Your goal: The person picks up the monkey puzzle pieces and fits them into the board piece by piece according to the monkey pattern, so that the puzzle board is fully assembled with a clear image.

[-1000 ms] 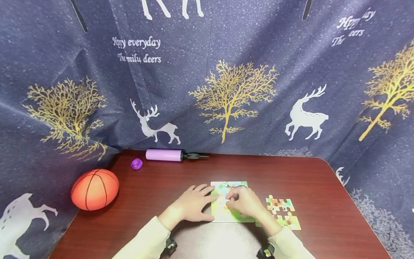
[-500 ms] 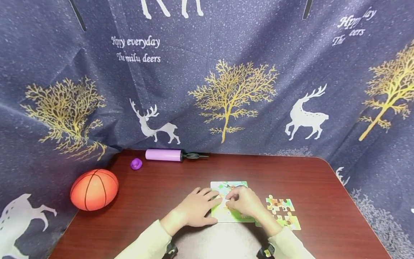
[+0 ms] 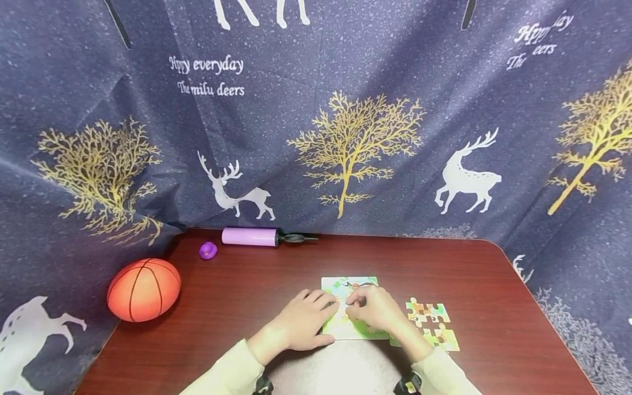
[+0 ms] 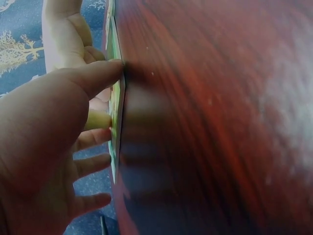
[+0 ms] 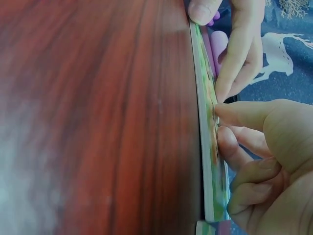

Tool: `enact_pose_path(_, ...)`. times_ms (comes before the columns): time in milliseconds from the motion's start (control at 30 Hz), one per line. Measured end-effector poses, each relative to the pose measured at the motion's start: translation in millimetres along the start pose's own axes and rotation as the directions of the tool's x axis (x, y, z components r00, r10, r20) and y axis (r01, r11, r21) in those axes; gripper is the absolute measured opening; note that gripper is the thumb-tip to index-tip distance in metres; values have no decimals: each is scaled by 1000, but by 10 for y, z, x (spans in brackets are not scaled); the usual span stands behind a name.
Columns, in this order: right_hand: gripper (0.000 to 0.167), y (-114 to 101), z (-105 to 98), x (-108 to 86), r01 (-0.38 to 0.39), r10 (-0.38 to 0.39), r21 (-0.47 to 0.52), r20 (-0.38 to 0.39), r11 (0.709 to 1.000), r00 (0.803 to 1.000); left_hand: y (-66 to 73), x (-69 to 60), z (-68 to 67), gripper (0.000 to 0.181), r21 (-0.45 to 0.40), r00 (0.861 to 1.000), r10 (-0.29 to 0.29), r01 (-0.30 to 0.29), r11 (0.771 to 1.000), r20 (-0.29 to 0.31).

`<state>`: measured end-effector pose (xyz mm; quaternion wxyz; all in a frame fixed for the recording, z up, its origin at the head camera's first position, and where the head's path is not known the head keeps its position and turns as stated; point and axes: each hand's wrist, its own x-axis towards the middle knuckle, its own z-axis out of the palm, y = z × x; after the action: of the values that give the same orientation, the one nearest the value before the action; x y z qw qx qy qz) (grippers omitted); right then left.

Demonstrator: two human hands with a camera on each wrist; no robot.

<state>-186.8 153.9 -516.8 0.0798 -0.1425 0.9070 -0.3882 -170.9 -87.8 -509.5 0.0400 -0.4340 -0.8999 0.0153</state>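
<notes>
A flat jigsaw puzzle board (image 3: 340,331) with a green picture lies on the table in front of the person. The left hand (image 3: 302,322) rests on its left side, fingers straight and spread; in the left wrist view the thumb (image 4: 105,73) touches the board's near edge. Over the middle of the board, the right hand (image 3: 377,310) has thumb and forefinger at the surface, pinching what looks like a small puzzle piece (image 5: 216,118), mostly hidden. The right hand's other fingers are curled in. Several puzzle pieces (image 3: 446,338) lie right of the board beside the right forearm.
An orange basketball-patterned ball (image 3: 144,289) sits at the table's left edge. At the back left are a small purple object (image 3: 208,250) and a lilac hand pump (image 3: 250,237). Behind the reddish-brown table (image 3: 503,307) hangs a dark blue deer-patterned cloth (image 3: 296,120).
The left hand has slid slightly right and nearer the person along the board's left side, its fingers drawing closer together. The right hand has hardly moved.
</notes>
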Motion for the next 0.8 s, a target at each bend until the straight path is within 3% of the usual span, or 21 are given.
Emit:
enact_pose_path(300,4,120,-206,-97,43,-46,-58,-51,997,998,39,13,21,73,8,997,-65,65,998,48)
enact_pose_path(633,10,438,-716,-294,-115,104,-69,-146,991,984,-32,67,50,65,-78,997,-60,64,995,50)
enact_pose_path(800,16,687,-968,-418,-146,117,-131,-204,981,972,-51,105,46,72,-97,997,-51,56,994,53)
